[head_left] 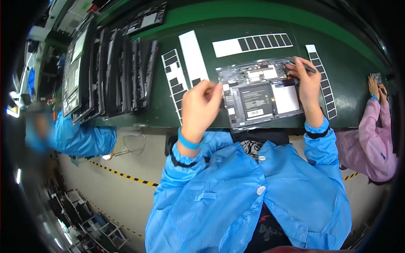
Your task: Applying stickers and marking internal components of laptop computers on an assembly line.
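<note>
An opened laptop base (pixel 236 95) lies on the green bench in front of me, its insides facing up. A black battery (pixel 255 101) with a white label and a silver plate (pixel 286 99) show in it, below a circuit board (pixel 262 74). Slim dark tweezers (pixel 307 66) rest in the fingers of my right hand (pixel 308 82), above the base's far right corner. My left hand (pixel 200 105), slightly blurred, is at the left edge of the base with thumb and fingers drawn together. Whatever it may pinch is too small to make out.
White strips with black pads lie around the base: on the left (pixel 175 82), at the back (pixel 265 43) and on the right (pixel 322 84). Several laptop bases (pixel 105 71) stand in a row at the left. Co-workers in blue (pixel 84 137) and pink (pixel 371 139) sit either side.
</note>
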A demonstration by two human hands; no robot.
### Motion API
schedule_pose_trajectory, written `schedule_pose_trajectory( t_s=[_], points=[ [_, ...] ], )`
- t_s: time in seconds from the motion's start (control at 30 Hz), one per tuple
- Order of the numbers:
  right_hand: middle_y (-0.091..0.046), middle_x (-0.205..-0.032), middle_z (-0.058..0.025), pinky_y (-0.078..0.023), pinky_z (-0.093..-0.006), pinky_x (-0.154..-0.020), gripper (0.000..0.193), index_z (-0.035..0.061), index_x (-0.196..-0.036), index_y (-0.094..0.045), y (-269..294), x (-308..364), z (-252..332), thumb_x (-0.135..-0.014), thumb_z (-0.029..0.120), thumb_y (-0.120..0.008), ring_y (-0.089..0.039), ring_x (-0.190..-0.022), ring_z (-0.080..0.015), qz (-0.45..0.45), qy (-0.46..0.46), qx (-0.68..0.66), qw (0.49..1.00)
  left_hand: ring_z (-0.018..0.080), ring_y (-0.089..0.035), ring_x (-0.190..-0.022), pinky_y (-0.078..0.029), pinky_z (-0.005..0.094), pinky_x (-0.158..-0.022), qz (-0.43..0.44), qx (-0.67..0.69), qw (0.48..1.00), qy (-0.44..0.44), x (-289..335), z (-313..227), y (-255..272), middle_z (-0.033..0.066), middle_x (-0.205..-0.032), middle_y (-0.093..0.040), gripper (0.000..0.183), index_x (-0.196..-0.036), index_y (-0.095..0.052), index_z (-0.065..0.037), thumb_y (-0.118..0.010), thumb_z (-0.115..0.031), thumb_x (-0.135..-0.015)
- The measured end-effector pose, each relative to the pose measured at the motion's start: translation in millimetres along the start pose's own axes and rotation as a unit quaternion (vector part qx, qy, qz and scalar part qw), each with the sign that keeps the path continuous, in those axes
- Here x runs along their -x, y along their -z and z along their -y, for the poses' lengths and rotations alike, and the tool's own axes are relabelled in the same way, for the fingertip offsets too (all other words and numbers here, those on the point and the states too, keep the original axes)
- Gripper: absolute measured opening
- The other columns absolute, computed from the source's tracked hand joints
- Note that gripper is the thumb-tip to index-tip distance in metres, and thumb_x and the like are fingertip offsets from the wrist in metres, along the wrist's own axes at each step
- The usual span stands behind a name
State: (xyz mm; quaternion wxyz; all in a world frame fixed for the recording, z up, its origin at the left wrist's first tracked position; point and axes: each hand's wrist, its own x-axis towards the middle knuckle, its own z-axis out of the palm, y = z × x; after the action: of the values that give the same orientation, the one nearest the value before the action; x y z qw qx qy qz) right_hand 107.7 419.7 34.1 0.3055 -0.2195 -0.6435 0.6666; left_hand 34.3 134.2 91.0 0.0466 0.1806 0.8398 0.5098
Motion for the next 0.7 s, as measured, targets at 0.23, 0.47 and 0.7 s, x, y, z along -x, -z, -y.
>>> schedule_pose_trajectory(
  t_s=[0.23,0.47,0.7],
  points=[
    [-0.069,-0.083,-0.0067,-0.048,-0.0230,-0.065,0.023,-0.0001,-0.097,-0.069,-103.1,24.5,38.8,-0.087,0.021,-0.068,-0.061,-0.071,-0.0089,0.180,0.022,0.105,0.978,0.0338,-0.060,-0.100,-0.047,0.0400,-0.087,-0.087,-0.182,0.967,-0.152,1.3,76.8,27.6,0.0149,-0.105,-0.065,0.026,-0.106,-0.064,-0.003,-0.066,-0.015,-0.083],
    [-0.069,-0.078,-0.0160,-0.053,-0.0320,-0.067,0.028,-0.0005,-0.092,-0.070,-186.9,26.7,8.1,-0.082,0.025,-0.067,-0.068,-0.072,-0.0235,0.255,0.077,0.265,0.927,0.0275,-0.050,-0.123,-0.039,0.0422,-0.095,-0.057,-0.373,0.917,-0.130,-7.5,95.4,9.2,0.0102,-0.130,-0.057,0.050,-0.122,-0.059,-0.005,-0.065,-0.036,-0.083],
    [-0.069,-0.076,-0.0163,-0.053,-0.0332,-0.066,0.025,0.0004,-0.088,-0.071,-192.3,31.1,0.0,-0.081,0.024,-0.066,-0.069,-0.071,-0.0265,0.242,0.082,0.271,0.928,0.0264,-0.049,-0.123,-0.039,0.0433,-0.095,-0.063,-0.366,0.919,-0.133,-5.8,97.5,12.5,0.0075,-0.129,-0.056,0.054,-0.125,-0.056,-0.006,-0.066,-0.037,-0.082]
  ],
)
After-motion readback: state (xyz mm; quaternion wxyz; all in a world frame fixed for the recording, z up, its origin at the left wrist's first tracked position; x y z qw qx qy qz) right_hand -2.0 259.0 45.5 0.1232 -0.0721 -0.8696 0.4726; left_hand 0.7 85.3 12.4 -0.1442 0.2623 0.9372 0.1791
